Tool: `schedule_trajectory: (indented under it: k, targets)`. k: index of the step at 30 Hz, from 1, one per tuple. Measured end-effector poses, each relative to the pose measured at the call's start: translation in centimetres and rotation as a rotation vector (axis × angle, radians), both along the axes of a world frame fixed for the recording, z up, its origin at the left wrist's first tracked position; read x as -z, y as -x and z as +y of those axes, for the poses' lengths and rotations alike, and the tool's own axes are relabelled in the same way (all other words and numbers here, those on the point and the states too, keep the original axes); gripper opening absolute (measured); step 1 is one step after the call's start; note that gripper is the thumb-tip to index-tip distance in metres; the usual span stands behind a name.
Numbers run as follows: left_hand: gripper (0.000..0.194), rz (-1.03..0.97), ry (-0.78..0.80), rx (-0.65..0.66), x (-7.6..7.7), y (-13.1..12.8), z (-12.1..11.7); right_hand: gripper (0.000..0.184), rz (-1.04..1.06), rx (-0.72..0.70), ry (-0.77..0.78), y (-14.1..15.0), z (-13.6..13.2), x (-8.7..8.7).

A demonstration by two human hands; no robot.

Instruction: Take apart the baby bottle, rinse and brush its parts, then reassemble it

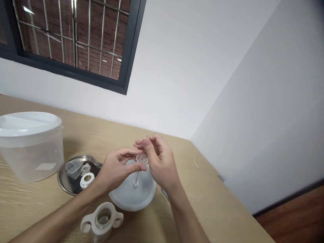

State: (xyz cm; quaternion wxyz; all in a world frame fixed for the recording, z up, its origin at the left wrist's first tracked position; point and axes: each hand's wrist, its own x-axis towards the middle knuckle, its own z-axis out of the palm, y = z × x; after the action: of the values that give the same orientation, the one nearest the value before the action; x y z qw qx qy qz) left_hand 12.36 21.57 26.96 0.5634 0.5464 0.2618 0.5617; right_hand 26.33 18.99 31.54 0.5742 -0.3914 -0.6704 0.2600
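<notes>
Over a white bowl (121, 195), my left hand (111, 168) pinches the rim of a small clear round disc (142, 159) between thumb and fingers. From the disc a thin straw (137, 176) runs down to a small white ball (135, 184) inside the bowl. My right hand (162, 158) is closed above the disc, thumb against fingertips, on a thin stick (143, 152) that meets the disc's middle. Whether the stick passes down into the straw I cannot tell.
Left of the bowl, a metal kidney tray (62, 180) holds a clear cup-shaped piece (74, 167), a clear ring (86, 168) and a white collar (87, 180). A two-handled bottle (103, 219) stands in front. A lidded tub (32, 152) is far left; a thin strip (195, 162) lies right.
</notes>
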Motion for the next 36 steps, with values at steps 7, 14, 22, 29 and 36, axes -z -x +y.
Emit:
schedule_trajectory:
  k: [7,14,22,29,36]
  targets:
    - [0.038,-0.072,0.006,0.116,-0.7,1.0,0.7,0.024,-0.162,0.016,-0.032,0.6,-0.1,0.1]
    - [0.026,0.19,-0.199,0.123,0.8,1.0,1.3,0.022,-0.052,0.07,-0.051,0.2,-0.2,0.3]
    - [0.029,0.463,-0.364,0.0,0.5,1.7,1.1,0.02,-0.039,0.205,-0.214,-0.5,-0.8,-0.5]
    - [0.031,0.527,-0.491,-0.064,0.3,1.9,1.3,0.015,-0.042,0.282,-0.325,-0.9,-1.1,-1.0]
    - [0.032,0.564,-0.515,-0.063,0.1,2.1,1.5,0.016,-0.092,0.405,-0.368,-1.9,-1.4,-1.3]
